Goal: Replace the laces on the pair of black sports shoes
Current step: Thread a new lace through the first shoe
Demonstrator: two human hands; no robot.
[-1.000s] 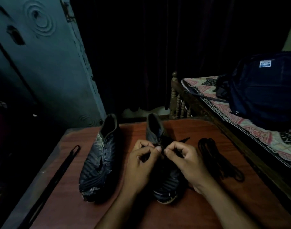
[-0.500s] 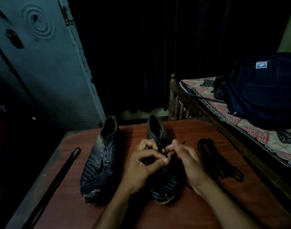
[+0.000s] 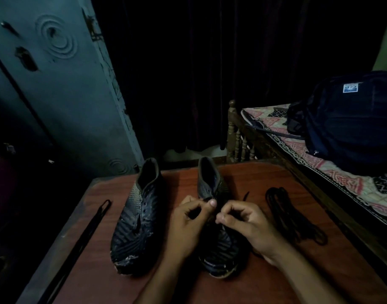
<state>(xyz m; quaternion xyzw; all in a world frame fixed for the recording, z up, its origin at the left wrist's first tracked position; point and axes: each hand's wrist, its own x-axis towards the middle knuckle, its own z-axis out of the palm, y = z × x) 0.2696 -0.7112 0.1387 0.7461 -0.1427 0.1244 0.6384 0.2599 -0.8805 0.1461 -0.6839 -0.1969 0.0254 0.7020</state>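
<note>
I pinch the lace [image 3: 245,197] with my left hand [image 3: 189,218] and right hand [image 3: 243,220] over the right shoe [image 3: 212,183], toe toward me for easy reach to its eyelets.

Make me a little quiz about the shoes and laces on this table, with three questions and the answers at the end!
1. True or false: both hands are working over the shoe on the left.
2. Which shoe shows bare eyelets with no lace in them? A) the left shoe B) the right shoe
3. Fill the gap: the bundled black lace lies on the table to the ___ of the right shoe.

Key
1. False. The left hand and the right hand are both over the right shoe, pinching at its lace.
2. A. The left shoe has bare eyelets.
3. Right. The bundled black lace lies there on the table; a long flat lace lies at the left edge.
</note>
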